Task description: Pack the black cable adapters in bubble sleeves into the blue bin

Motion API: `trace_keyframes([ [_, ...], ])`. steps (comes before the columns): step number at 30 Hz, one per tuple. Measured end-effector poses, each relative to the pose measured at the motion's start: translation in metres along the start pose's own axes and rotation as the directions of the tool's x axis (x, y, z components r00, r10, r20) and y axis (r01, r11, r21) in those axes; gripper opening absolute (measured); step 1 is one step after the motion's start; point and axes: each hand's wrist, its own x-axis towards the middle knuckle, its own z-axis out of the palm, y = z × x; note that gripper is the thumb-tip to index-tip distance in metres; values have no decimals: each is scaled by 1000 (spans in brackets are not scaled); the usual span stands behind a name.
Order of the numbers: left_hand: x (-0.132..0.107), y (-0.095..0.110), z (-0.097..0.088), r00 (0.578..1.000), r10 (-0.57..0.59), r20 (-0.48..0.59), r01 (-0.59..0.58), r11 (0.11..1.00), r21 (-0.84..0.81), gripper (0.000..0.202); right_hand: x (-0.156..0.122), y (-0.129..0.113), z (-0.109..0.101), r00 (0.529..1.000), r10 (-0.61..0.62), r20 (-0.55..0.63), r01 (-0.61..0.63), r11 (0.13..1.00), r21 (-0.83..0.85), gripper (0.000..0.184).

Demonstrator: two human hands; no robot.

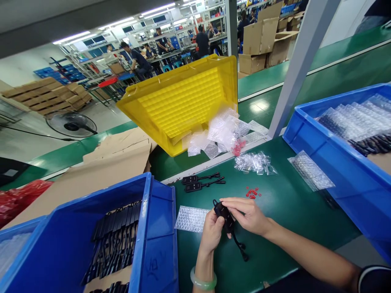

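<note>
While my left hand (pixel 211 231) pinches the black device (pixel 225 215) between thumb and fingers above the green bench (pixel 293 207), my right hand (pixel 251 217) lays its fingers, held together, against it; whether they grip, I cannot tell. Possible faults: a slack left thumb could let the device drop; a forward sweep of my right hand could scatter the loose red rings (pixel 252 196).

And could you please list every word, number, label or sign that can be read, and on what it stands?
No text is readable.
Dark handwritten mark, large lower-left blue bin: unclear.
Pale marks, held black device: too small.
Pale marks, two loose black devices: too small.
Background: anything there is too small.
</note>
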Motion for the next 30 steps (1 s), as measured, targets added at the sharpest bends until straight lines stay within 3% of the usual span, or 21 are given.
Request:
trace_keyframes([
  [5,2,1,1,1000,-15,13,15,1000,-12,51,2,-3,-1,999,42,3,-42,998,49,27],
  [12,1,-2,-4,997,4,-74,-3,1000,8,47,1,-8,-2,981,159,114,-177,970,166,21],
  [18,-1,-4,-2,1000,-3,8,3,1000,-4,49,2,-6,-1,952,296,73,-304,938,167,21],
  [21,0,-2,3,998,-14,58,14,1000,-8,48,3,-3,-3,971,231,62,-237,966,101,8],
  [24,2,0,6,998,-22,52,22,1000,0,47,4,-4,-4,992,114,61,-115,993,22,13],
  [27,3,2,5,999,-23,-34,24,999,24,46,4,-7,-6,1000,15,12,-15,999,-44,12],
  [30,4,3,0,991,-27,-128,31,999,33,47,8,-6,-19,996,2,-93,-13,993,-113,12],
])
